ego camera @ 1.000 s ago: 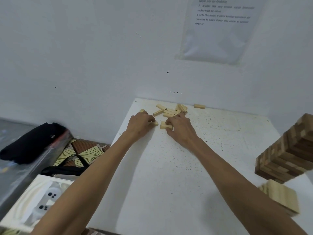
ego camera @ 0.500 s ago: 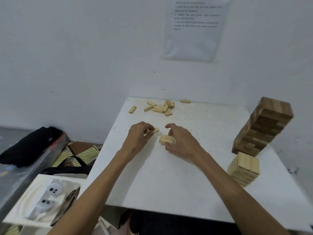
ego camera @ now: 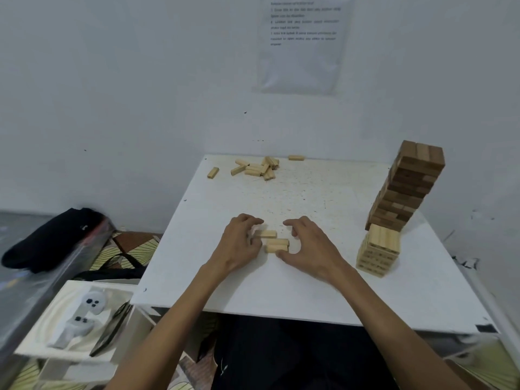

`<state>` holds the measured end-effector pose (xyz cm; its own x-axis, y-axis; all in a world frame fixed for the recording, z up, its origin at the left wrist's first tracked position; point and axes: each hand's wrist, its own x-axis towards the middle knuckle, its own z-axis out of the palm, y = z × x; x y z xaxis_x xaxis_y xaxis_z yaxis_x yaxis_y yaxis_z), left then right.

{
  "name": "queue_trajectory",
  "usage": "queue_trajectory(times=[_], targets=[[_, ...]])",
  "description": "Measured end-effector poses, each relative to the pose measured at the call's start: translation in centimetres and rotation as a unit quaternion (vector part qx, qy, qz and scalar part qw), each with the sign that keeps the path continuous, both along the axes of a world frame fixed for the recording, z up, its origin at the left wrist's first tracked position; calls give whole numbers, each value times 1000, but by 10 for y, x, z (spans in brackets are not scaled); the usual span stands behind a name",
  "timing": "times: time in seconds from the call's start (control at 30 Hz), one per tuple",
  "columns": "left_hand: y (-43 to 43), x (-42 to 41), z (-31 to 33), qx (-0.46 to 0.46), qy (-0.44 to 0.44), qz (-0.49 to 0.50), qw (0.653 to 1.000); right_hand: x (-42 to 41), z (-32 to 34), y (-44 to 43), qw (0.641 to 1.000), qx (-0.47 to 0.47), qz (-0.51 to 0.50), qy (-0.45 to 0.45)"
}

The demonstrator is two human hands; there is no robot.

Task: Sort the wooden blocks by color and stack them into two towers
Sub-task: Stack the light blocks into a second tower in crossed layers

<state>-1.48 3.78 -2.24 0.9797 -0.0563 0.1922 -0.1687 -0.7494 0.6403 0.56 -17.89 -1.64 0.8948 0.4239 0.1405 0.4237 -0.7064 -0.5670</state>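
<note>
A soft black garment (ego camera: 53,237) is lying at the far left, and a white tray (ego camera: 33,336) is sitting below the corner of the bench (ego camera: 281,291), a flat white board with a speckled, scuffed surface. Loose pale blocks (ego camera: 256,167), smooth rectangular wooden bars, are lying scattered at the far edge and pointing in mixed directions. At mid-bench the left hand (ego camera: 242,240) is curling its fingers round the left end of the rear pale block (ego camera: 267,234), so its grip is closing on that block. The block's long axis is running left to right. Just in front, the pale block pair (ego camera: 277,245) is lying parallel to it. The right hand (ego camera: 309,246) is arching over the pair's right end with its thumb at the near edge. Whether its grip is closing on the pair cannot be determined. A paper sheet (ego camera: 301,43) is hanging on the plain white wall (ego camera: 140,94). At the right, the short pale tower (ego camera: 378,250) is standing just in front of the taller dark tower (ego camera: 408,187), which is appearing tilted.
</note>
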Motion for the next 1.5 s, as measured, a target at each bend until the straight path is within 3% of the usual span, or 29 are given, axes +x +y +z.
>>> queue_trajectory(times=[0.13,0.2,0.53,1.03,1.33,1.5], targets=[[4,-4,8,148,67,-7,987,8,4,-2,998,-28,5,55],[4,-3,9,176,93,-19,980,12,6,1,996,-41,24,76],[4,9,16,99,89,-93,987,28,18,12,987,-94,77,104],[0,19,25,161,144,-123,969,35,21,6,982,-88,106,129],[-7,30,55,212,74,-158,962,35,51,1,987,-109,88,72],[-22,40,83,185,63,-185,963,36,77,-19,992,-88,67,63]])
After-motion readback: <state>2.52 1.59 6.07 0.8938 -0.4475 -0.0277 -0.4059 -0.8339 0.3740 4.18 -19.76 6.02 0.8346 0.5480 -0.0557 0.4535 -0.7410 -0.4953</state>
